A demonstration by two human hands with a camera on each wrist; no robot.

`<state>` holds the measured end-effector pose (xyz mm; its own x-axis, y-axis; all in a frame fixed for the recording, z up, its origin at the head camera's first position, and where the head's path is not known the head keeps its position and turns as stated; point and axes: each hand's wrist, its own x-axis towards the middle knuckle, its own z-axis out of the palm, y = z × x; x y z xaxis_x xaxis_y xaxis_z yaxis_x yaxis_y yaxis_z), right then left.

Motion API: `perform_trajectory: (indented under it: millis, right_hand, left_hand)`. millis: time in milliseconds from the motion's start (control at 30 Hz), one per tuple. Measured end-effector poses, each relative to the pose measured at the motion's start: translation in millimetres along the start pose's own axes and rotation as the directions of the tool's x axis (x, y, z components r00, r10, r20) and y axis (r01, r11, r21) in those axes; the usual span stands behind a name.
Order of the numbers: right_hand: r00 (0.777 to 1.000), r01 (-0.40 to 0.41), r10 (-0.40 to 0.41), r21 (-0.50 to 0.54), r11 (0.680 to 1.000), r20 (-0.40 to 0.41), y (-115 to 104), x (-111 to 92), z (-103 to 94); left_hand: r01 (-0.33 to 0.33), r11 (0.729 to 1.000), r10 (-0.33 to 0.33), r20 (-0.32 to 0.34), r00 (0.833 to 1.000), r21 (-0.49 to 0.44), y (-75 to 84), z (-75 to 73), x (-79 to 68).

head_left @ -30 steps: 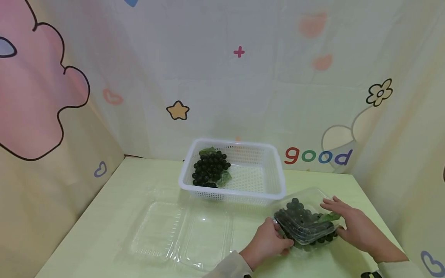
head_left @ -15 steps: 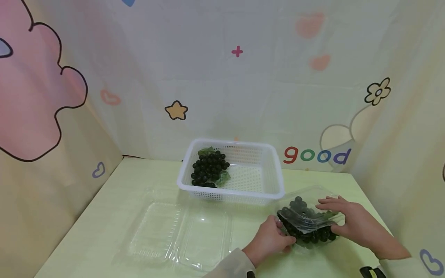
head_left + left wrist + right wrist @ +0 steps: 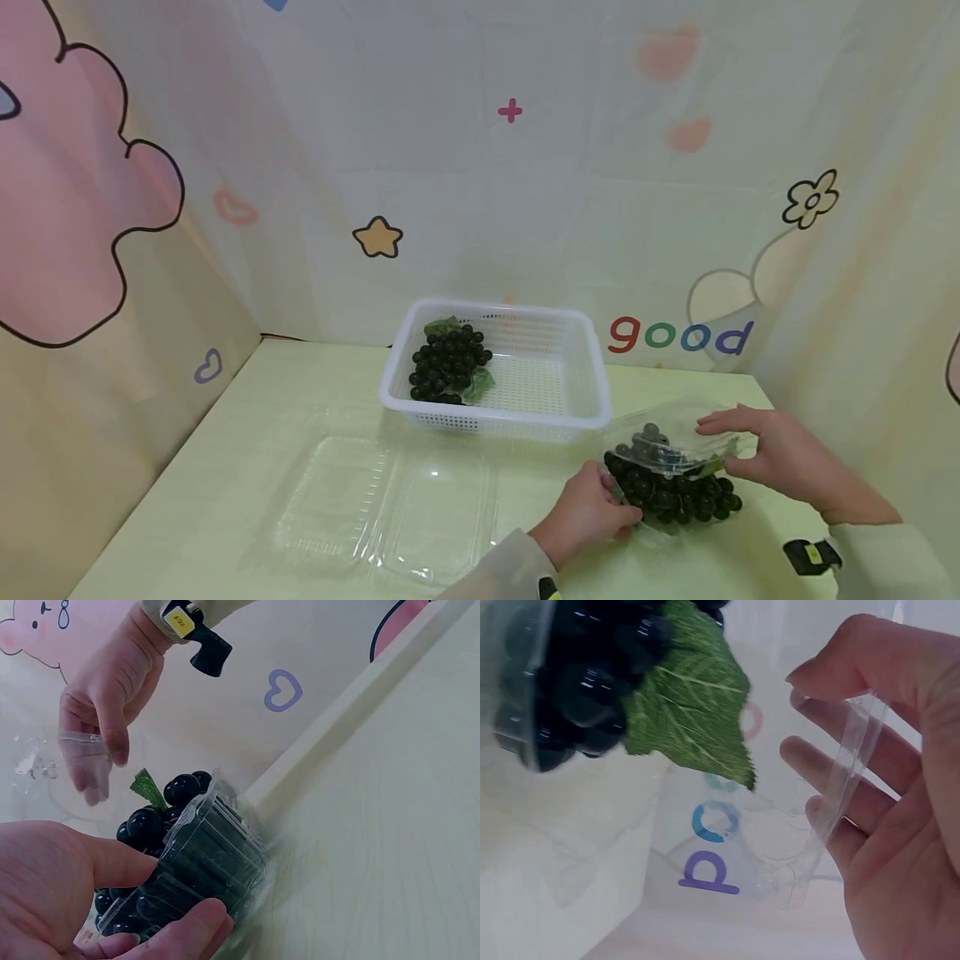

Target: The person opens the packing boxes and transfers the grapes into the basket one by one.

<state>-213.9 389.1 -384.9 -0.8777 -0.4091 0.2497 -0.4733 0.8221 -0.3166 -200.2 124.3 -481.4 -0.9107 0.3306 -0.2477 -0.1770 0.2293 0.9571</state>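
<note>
At the right of the table, a bunch of dark grapes (image 3: 675,500) lies in a clear plastic clamshell box (image 3: 217,851). My left hand (image 3: 585,515) grips the box's left side, thumb on the near rim and fingers against the outer wall. My right hand (image 3: 783,460) pinches the edge of the transparent lid (image 3: 844,765), with the thumb on one face and fingers behind the other. The lid is tilted up, leaving the front grapes uncovered. A green leaf (image 3: 690,697) sticks out beside the grapes, near the right hand.
A white perforated basket (image 3: 592,367) stands at the back, with another grape bunch (image 3: 447,362) and leaves in its left part. A second clear clamshell (image 3: 435,517) lies open on the table's left-centre. Patterned cloth (image 3: 450,167) hangs behind and at both sides.
The lid has been raised, its front edge swinging up and back so more grapes show. My right hand has moved slightly up and right; the left hand keeps its grip.
</note>
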Motion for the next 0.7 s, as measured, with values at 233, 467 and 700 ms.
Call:
perform_trajectory:
  millis: [233, 467, 700]
  right_hand:
    - [0.999, -0.028, 0.028, 0.005, 1.0, 0.044, 2, 12, -18.5]
    - [0.988, -0.121, 0.122, -0.024, 0.992, 0.091, 5, 30, -34.3]
    - [0.976, -0.176, 0.175, -0.003, 0.984, 0.13, 15, 49, -40.6]
  left_hand:
    - [-0.029, 0.999, 0.029, -0.004, 1.0, 0.026, 3.3, 0.9, 0.4]
    - [-0.035, 0.999, 0.035, 0.021, 0.999, 0.005, 6.7, 0.7, 2.0]
    - [-0.027, 0.999, 0.029, 0.046, 0.999, -0.029, 8.0, 0.0, 3.3]
